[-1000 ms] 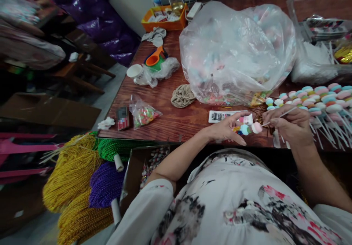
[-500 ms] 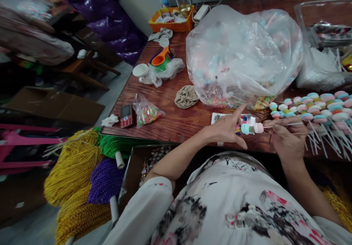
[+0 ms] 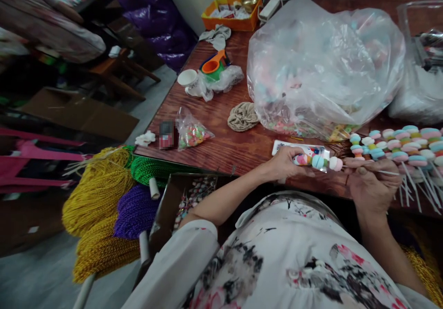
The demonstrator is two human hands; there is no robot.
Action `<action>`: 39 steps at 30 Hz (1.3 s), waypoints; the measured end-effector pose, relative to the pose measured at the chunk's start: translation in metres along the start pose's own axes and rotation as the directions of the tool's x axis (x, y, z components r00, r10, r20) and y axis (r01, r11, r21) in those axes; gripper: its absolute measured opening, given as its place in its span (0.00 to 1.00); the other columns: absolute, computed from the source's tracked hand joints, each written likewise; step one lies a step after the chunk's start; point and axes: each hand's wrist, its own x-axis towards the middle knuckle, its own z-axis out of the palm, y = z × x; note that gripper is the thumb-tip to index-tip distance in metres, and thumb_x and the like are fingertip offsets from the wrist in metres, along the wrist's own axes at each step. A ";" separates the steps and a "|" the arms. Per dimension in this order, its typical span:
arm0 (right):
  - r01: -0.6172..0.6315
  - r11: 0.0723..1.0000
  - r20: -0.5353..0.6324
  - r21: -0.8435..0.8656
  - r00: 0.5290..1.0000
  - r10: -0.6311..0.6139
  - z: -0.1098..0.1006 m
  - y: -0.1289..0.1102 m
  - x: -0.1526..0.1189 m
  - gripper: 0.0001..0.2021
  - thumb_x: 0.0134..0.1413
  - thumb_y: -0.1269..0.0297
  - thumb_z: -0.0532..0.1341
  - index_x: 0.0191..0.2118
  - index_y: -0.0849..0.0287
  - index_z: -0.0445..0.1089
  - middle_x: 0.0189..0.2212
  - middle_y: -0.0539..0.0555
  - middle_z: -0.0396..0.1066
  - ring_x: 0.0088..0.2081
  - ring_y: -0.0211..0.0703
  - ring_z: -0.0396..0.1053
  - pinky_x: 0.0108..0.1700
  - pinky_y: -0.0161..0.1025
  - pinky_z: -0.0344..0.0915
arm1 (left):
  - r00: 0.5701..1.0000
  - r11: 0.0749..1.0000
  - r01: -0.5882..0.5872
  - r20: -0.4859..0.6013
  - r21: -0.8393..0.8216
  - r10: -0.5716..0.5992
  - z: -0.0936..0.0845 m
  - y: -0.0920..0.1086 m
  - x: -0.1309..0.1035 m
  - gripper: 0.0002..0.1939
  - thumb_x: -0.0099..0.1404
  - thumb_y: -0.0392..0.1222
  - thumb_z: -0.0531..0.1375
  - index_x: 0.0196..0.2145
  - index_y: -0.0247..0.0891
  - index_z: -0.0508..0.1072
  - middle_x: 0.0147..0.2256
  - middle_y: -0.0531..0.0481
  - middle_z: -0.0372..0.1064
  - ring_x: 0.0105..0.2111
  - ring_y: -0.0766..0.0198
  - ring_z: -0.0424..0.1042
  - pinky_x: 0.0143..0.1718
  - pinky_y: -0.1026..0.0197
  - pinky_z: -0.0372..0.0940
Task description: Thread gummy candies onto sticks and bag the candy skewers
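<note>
My left hand [image 3: 287,163] is closed on the left end of a short row of chunky pastel beads [image 3: 319,162], pink, blue, white and green. The row lies level on a thin white stick [image 3: 386,172]. My right hand [image 3: 372,182] pinches this stick to the right of the beads. Behind the beads, a flat printed plastic packet [image 3: 282,146] lies on the table. Close to my right hand rests a pile of similar beaded sticks [image 3: 403,145], their white ends pointing toward me.
A big clear bag [image 3: 321,69] of pastel pieces fills the table's back. Farther left are a coiled beige cloth [image 3: 242,117], a small bag of beads [image 3: 194,133], a phone [image 3: 166,135] and a white cup [image 3: 188,79]. Yellow cord bundles [image 3: 97,193] hang beyond the table's left edge.
My left hand's spread thumb and forefinger have closed onto the bead row's left end. My right hand still grips the stick. The whole view has shifted slightly.
</note>
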 end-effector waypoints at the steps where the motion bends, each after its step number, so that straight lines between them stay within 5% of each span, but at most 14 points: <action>1: 0.000 1.000 -0.017 0.004 1.000 0.000 0.000 0.000 -0.001 0.08 0.42 0.72 0.70 0.29 0.54 0.73 0.28 0.49 0.79 0.29 0.44 0.77 0.25 0.39 0.72 | 0.998 0.999 -0.031 -0.057 0.012 0.032 0.001 -0.001 0.000 0.19 0.46 0.50 0.71 0.26 0.33 0.72 0.25 0.58 0.60 0.27 0.71 0.57 0.32 0.67 0.55; 4: 0.040 0.999 0.022 0.011 0.999 -0.040 0.000 0.000 -0.005 0.08 0.43 0.73 0.70 0.30 0.56 0.73 0.29 0.51 0.79 0.30 0.45 0.77 0.32 0.44 0.75 | 0.992 0.985 -0.087 -0.075 0.148 0.099 0.001 -0.002 -0.001 0.17 0.48 0.49 0.70 0.27 0.34 0.72 0.24 0.58 0.61 0.26 0.71 0.57 0.31 0.67 0.54; 8: 0.066 0.998 0.221 0.013 0.973 -0.067 -0.006 -0.003 -0.003 0.08 0.45 0.72 0.70 0.31 0.53 0.75 0.30 0.51 0.80 0.31 0.46 0.77 0.42 0.52 0.74 | 0.989 0.928 -0.088 0.143 0.361 0.038 -0.002 0.005 -0.002 0.16 0.49 0.49 0.69 0.26 0.35 0.72 0.20 0.59 0.58 0.24 0.71 0.56 0.28 0.67 0.51; 11: 0.039 0.999 0.366 -0.005 0.930 -0.035 -0.011 -0.009 0.006 0.07 0.47 0.71 0.70 0.33 0.53 0.75 0.30 0.52 0.80 0.31 0.47 0.77 0.43 0.53 0.73 | 0.960 0.939 -0.105 0.279 0.327 0.011 -0.002 0.010 -0.002 0.16 0.48 0.49 0.70 0.26 0.35 0.72 0.21 0.59 0.59 0.24 0.71 0.57 0.28 0.67 0.51; 13: 0.002 0.999 0.404 -0.051 0.915 0.019 -0.012 -0.011 0.010 0.07 0.48 0.72 0.69 0.33 0.54 0.75 0.31 0.52 0.80 0.33 0.47 0.78 0.43 0.52 0.73 | 0.962 0.966 -0.086 0.273 0.244 0.017 -0.001 0.011 -0.001 0.19 0.47 0.52 0.71 0.27 0.35 0.73 0.22 0.60 0.58 0.25 0.70 0.58 0.29 0.67 0.52; 17: -0.033 0.989 0.289 -0.146 0.954 0.075 -0.006 -0.008 0.005 0.08 0.48 0.75 0.68 0.33 0.55 0.73 0.31 0.51 0.80 0.32 0.45 0.77 0.37 0.45 0.75 | 0.978 0.976 -0.072 0.205 0.206 0.029 0.001 0.009 0.002 0.23 0.45 0.55 0.72 0.30 0.34 0.75 0.24 0.59 0.61 0.28 0.69 0.60 0.31 0.67 0.54; 21: -0.046 0.975 0.150 -0.217 0.985 0.080 -0.002 -0.004 -0.005 0.07 0.47 0.74 0.69 0.29 0.57 0.72 0.31 0.52 0.79 0.26 0.42 0.75 0.31 0.41 0.73 | 0.964 0.897 -0.169 0.258 0.408 0.064 0.000 0.008 0.004 0.17 0.53 0.47 0.68 0.37 0.35 0.75 0.29 0.55 0.69 0.31 0.66 0.66 0.33 0.66 0.57; 25: 0.092 0.942 0.138 -0.323 0.989 -0.049 -0.015 -0.024 0.001 0.06 0.50 0.72 0.66 0.36 0.55 0.74 0.38 0.53 0.79 0.42 0.49 0.77 0.39 0.45 0.74 | 0.943 0.744 -0.239 0.331 0.624 0.025 -0.009 0.019 0.006 0.10 0.58 0.37 0.60 0.39 0.37 0.74 0.33 0.51 0.72 0.33 0.63 0.69 0.34 0.64 0.57; 27: 0.279 0.803 0.328 -0.526 0.938 -0.111 -0.024 -0.038 0.004 0.11 0.53 0.72 0.64 0.43 0.54 0.76 0.46 0.55 0.77 0.49 0.51 0.75 0.48 0.48 0.72 | 0.931 0.673 -0.273 0.366 0.687 0.004 -0.014 0.030 0.009 0.11 0.56 0.34 0.58 0.39 0.37 0.73 0.33 0.49 0.73 0.33 0.61 0.70 0.33 0.63 0.56; 30: 0.618 0.423 0.691 -0.663 0.722 0.028 -0.032 -0.047 -0.001 0.18 0.55 0.75 0.61 0.50 0.55 0.75 0.46 0.56 0.77 0.44 0.47 0.76 0.48 0.43 0.71 | 0.914 0.607 -0.313 0.406 0.730 -0.016 -0.021 0.044 0.017 0.11 0.54 0.33 0.58 0.36 0.38 0.73 0.31 0.48 0.72 0.31 0.59 0.69 0.31 0.61 0.54; 32: 0.686 0.308 0.739 -0.659 0.668 0.093 -0.031 -0.039 -0.010 0.20 0.56 0.77 0.58 0.53 0.57 0.73 0.41 0.56 0.78 0.38 0.44 0.76 0.40 0.39 0.71 | 0.903 0.582 -0.348 0.429 0.735 -0.002 -0.022 0.048 0.025 0.12 0.52 0.32 0.58 0.35 0.39 0.73 0.29 0.48 0.72 0.30 0.58 0.69 0.31 0.60 0.53; 34: 0.628 0.351 0.686 -0.695 0.725 0.064 -0.027 -0.021 -0.019 0.18 0.56 0.76 0.56 0.50 0.59 0.74 0.37 0.56 0.78 0.34 0.43 0.76 0.36 0.38 0.69 | 0.892 0.570 -0.397 0.448 0.720 0.055 -0.020 0.046 0.035 0.12 0.50 0.30 0.58 0.33 0.39 0.73 0.28 0.46 0.72 0.29 0.56 0.68 0.32 0.59 0.53; 36: 0.468 0.521 0.584 -0.714 0.808 0.075 -0.021 0.000 -0.024 0.12 0.57 0.72 0.57 0.44 0.58 0.75 0.32 0.54 0.78 0.31 0.41 0.74 0.33 0.36 0.67 | 0.875 0.579 -0.446 0.469 0.682 0.121 -0.017 0.040 0.046 0.09 0.49 0.29 0.58 0.28 0.39 0.71 0.26 0.45 0.70 0.29 0.55 0.67 0.35 0.57 0.55; 39: -0.019 0.777 0.381 -0.629 0.864 0.329 -0.013 0.025 -0.025 0.08 0.59 0.63 0.59 0.32 0.59 0.73 0.21 0.48 0.68 0.22 0.34 0.63 0.24 0.33 0.58 | 0.853 0.661 -0.482 0.480 0.575 0.204 -0.018 0.039 0.058 0.07 0.50 0.29 0.58 0.21 0.40 0.67 0.20 0.46 0.64 0.29 0.54 0.67 0.41 0.53 0.57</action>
